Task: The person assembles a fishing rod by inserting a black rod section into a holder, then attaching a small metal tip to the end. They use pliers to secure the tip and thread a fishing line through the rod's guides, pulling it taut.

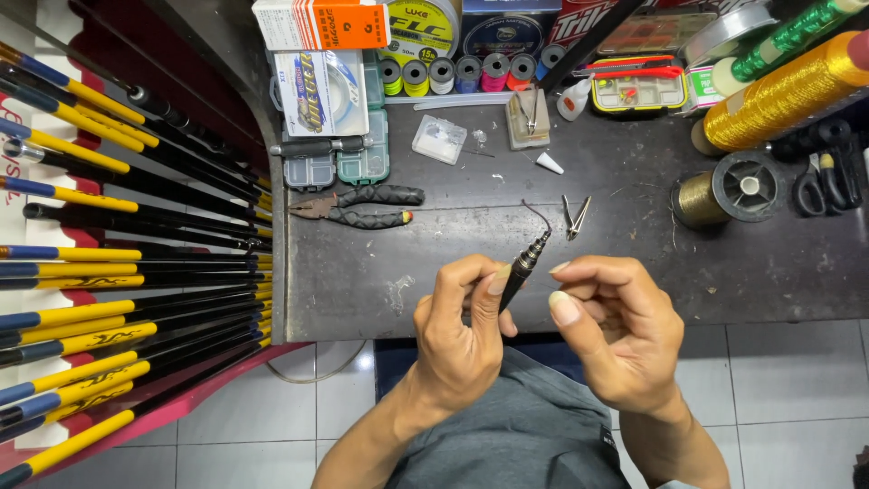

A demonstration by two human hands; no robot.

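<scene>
We see the left hand (462, 330) raised above the near edge of the dark scuffed counter (453, 244), palm turned inward, its grip pinching the slim black rod tip with a silver end and thin curled cord (523, 263) between thumb and curled fingers. The right hand (615, 330) hovers just beside it, fingers bent and loosely spread, forefinger tip near the rod tip, holding nothing that we can make out
</scene>
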